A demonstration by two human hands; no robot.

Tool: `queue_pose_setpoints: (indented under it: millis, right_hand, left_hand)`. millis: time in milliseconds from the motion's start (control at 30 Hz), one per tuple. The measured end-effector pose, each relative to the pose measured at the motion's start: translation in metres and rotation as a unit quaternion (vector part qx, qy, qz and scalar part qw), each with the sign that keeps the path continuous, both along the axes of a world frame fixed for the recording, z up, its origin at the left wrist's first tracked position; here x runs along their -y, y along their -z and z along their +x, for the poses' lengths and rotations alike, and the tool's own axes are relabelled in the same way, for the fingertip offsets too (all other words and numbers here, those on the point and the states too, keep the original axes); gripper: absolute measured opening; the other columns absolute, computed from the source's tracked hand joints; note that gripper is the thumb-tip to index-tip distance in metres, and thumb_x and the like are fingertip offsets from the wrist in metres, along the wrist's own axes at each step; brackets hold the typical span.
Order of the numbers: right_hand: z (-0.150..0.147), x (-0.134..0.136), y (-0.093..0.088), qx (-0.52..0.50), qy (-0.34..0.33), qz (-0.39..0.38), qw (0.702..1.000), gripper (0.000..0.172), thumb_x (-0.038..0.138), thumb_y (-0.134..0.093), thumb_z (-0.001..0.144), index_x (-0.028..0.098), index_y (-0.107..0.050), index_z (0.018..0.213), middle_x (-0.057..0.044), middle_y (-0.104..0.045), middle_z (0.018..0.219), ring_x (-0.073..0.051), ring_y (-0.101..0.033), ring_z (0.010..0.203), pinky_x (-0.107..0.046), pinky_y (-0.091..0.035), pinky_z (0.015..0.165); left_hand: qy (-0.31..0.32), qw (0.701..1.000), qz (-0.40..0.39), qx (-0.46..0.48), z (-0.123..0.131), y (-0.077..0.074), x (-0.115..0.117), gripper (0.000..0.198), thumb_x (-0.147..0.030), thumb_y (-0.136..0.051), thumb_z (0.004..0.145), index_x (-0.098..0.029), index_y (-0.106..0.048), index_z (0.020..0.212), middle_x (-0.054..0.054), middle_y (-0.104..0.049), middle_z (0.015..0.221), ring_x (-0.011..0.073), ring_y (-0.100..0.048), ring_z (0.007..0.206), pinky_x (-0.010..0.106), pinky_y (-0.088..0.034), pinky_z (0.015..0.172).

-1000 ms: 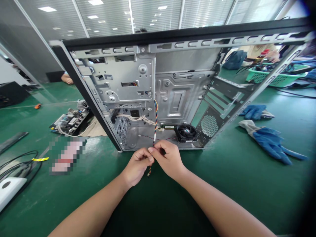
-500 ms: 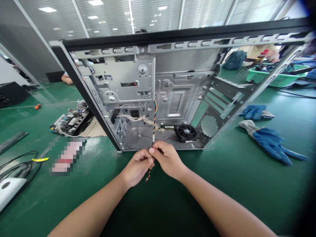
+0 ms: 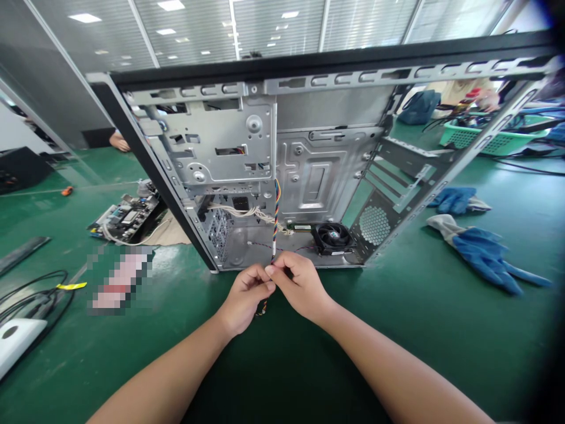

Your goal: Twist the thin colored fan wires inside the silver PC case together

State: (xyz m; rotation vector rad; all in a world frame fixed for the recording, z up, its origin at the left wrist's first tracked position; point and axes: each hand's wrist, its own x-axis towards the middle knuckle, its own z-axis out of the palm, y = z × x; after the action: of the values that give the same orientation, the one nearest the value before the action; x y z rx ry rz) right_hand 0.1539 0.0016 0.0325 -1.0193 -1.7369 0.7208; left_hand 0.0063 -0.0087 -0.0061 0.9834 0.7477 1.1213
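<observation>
An open, bare metal computer case [image 3: 309, 159] stands on the green table in front of me. A twisted multicoloured cable [image 3: 276, 212] hangs from its drive cage down to my hands. My left hand [image 3: 244, 297] and my right hand [image 3: 300, 282] meet just before the case's lower edge, both pinching this cable between thumb and fingers. The cable's free end [image 3: 262, 307] dangles below my left hand. A black fan [image 3: 333, 237] lies inside the case at the bottom.
A circuit board [image 3: 126, 215] lies left of the case. Blue gloves [image 3: 483, 250] lie at the right, a green basket [image 3: 489, 138] behind them. Black cables [image 3: 35, 294] and a white device [image 3: 15, 341] sit at the far left. Another person's arm [image 3: 119, 141] shows at the back left.
The dangling end of the cable has been drawn up a little, closer under my left hand. My hands have stayed almost in place.
</observation>
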Motion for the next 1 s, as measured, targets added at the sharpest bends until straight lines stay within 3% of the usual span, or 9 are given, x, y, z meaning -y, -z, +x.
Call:
queue_pose_setpoints:
  millis: [400,767,1000]
  right_hand:
    - [0.0007,0.0005,-0.0020,0.002,-0.023,-0.012,1.000,0.026,0.019,-0.054,0.086,0.019,-0.047,0.061,0.004,-0.047,0.059,-0.010,-0.043,0.056,-0.023,-0.034,0.055]
    - [-0.0007,0.0028,-0.0042,-0.114,-0.111,-0.152,0.975,0.023,0.029,-0.054,0.086,0.020,-0.048,0.066,0.004,-0.052,0.059,-0.010,-0.052,0.053,-0.022,-0.041,0.051]
    - [-0.0012,0.0017,-0.0001,-0.058,-0.032,-0.076,0.995,0.024,0.025,-0.057,0.084,0.019,-0.048,0.062,0.005,-0.047,0.056,-0.009,-0.044,0.052,-0.022,-0.035,0.050]
  left_hand:
    - [0.017,1.000,0.002,-0.002,-0.0012,-0.0027,-0.0004,0.020,-0.023,-0.075,0.074,-0.014,-0.058,0.069,-0.002,-0.055,0.066,0.0102,-0.048,0.066,0.024,-0.036,0.067]
    - [0.099,0.988,-0.072,0.099,-0.0025,-0.0027,-0.0009,0.022,-0.023,-0.080,0.068,-0.013,-0.060,0.070,-0.001,-0.056,0.064,0.0085,-0.048,0.060,0.022,-0.035,0.061]
    - [0.061,0.994,-0.046,0.080,-0.0010,-0.0018,-0.0012,0.021,-0.021,-0.080,0.068,-0.013,-0.061,0.068,-0.001,-0.056,0.065,0.0094,-0.049,0.065,0.022,-0.037,0.066]
